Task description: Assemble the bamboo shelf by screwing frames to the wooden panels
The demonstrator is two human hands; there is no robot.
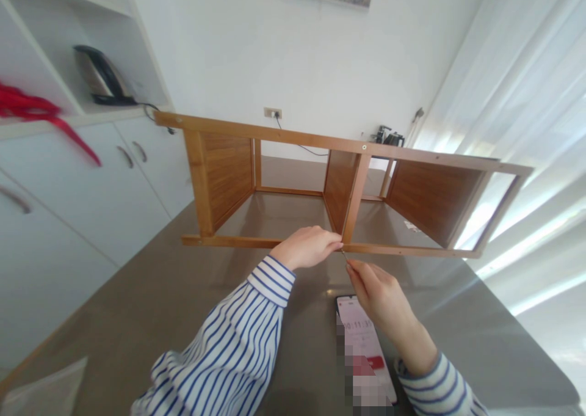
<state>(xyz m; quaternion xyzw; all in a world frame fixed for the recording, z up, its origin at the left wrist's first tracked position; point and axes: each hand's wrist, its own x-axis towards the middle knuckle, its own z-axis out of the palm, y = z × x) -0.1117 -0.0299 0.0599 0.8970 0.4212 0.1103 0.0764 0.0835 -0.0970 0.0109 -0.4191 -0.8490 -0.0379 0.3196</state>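
Observation:
A wooden shelf unit (279, 136) lies on its side on the grey table, its slatted shelf panels standing upright between the rails. My left hand (307, 247) grips the near bottom rail, with fingertips at the joint where the middle crosspiece (356, 202) meets it. In my right hand (378, 288), thumb and fingers pinch a thin metal rod (345, 256), which looks like a hex key. The rod's far end points at that joint, close to my left fingertips. The tip itself is too small to make out. A phone (366, 349) showing a timer lies below my right hand.
A clear plastic bag (46, 391) lies at the table's (137, 318) near left. White cabinets (82, 178) stand on the left, with a kettle (101, 77) and red ribbon (32, 107). Behind the unit are a wall socket (273, 112) and dark appliances (389, 137). Curtains (526, 86) hang right.

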